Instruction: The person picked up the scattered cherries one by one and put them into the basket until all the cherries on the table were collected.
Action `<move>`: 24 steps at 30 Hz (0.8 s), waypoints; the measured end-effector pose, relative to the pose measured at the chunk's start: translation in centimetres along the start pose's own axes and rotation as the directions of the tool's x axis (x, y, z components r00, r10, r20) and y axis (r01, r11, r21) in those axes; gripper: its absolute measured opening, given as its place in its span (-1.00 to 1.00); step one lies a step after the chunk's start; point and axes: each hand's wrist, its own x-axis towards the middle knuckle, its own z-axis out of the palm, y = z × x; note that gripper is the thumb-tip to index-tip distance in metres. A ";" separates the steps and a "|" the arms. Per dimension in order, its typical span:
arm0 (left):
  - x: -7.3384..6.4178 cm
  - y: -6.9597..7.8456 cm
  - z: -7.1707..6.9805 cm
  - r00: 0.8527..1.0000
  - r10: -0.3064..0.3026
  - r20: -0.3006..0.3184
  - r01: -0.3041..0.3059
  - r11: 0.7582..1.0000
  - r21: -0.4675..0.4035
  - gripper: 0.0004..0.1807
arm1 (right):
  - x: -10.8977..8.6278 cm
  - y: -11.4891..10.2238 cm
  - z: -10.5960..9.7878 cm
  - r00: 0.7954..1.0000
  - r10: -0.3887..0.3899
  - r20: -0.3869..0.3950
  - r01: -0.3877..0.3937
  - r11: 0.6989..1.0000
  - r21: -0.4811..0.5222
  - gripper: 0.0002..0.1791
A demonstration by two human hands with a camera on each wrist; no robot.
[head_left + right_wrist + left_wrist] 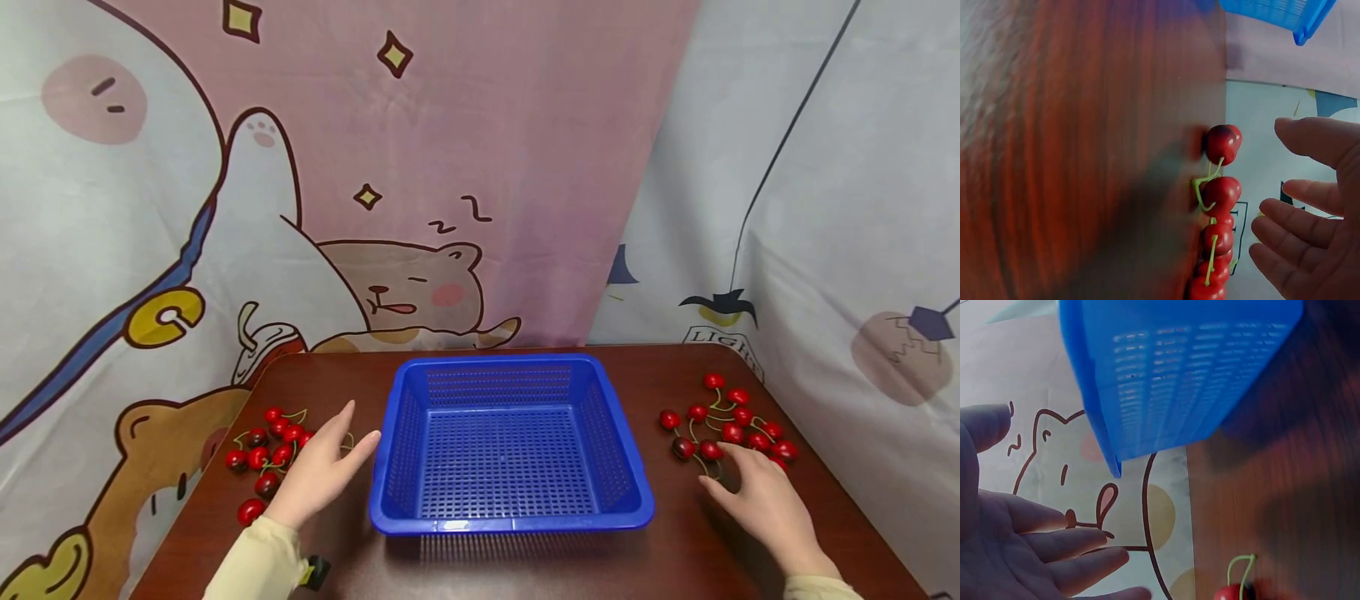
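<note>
A blue plastic basket [512,527] with perforated walls stands in the middle of the table, nothing inside it. Left of it lies a group of red cherries [258,457] with green stems. My left hand [321,468] is held between these cherries and the basket, fingers extended and thumb spread, holding nothing. On the right lies another group of cherries [732,432], some darker red. Over the near edge of that group hovers my right hand [767,497], thumb apart from the fingers; in the right wrist view its palm [1329,250] shows nothing held.
The dark brown wooden table [517,571] reaches back to a cloth backdrop [525,167] printed with cartoon animals. A small black and yellow-green object [315,572] shows beside the left sleeve.
</note>
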 end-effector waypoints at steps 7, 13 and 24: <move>0.7 1.1 0.4 0.999 -0.047 0.027 0.048 0.998 -0.042 0.00 | -0.5 0.6 0.0 0.998 0.043 0.034 -0.044 0.999 0.004 -0.44; 1.0 1.4 1.2 0.999 -0.051 0.010 0.052 0.997 -0.058 -0.04 | -0.4 1.0 0.1 0.993 0.078 0.089 -0.078 0.997 0.002 -0.55; 1.2 2.0 2.4 0.998 -0.064 -0.006 0.064 0.995 -0.071 -0.15 | 0.3 1.2 0.6 0.962 0.140 0.234 -0.137 0.990 -0.028 -0.56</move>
